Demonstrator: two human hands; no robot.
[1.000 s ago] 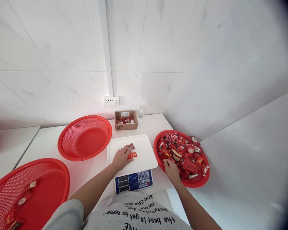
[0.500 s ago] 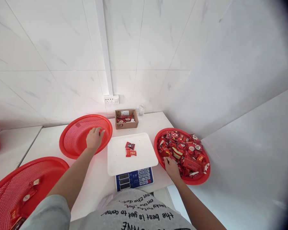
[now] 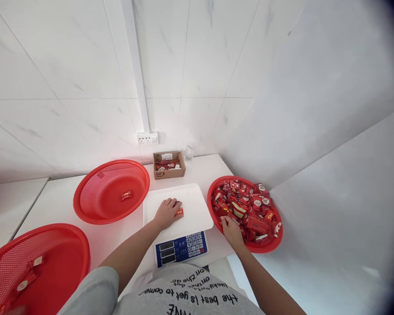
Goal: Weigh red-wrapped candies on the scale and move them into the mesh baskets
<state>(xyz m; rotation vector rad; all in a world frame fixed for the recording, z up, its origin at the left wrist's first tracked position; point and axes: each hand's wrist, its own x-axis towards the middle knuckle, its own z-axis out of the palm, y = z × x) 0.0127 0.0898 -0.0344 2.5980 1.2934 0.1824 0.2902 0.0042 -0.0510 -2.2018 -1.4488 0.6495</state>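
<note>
My left hand [image 3: 166, 213] lies on the white tray [image 3: 197, 203] of a scale, fingers curled over small red wrapped candies [image 3: 179, 212] that are partly hidden beneath it. Its fingers are closed around them. My right hand [image 3: 231, 229] is closed at the near left rim of a red basket [image 3: 278, 238] heaped with red candy packets [image 3: 259, 222]. What its fingers hold, if anything, is hidden. One red candy [image 3: 127, 195] lies in another red basket [image 3: 82, 205] left of the tray.
The scale's blue keypad panel [image 3: 182, 248] faces me. Behind the tray stand a cardboard box [image 3: 169, 174] of red packets and a clear glass [image 3: 189, 152]. A third red basket [image 3: 80, 238] with several packets is at lower left. A blurred bit of a hand [image 3: 17, 310] shows there.
My left hand has moved right from the back basket onto the scale tray, over the candies there. A candy now shows in that basket. My right hand has stayed at the full basket's rim.
</note>
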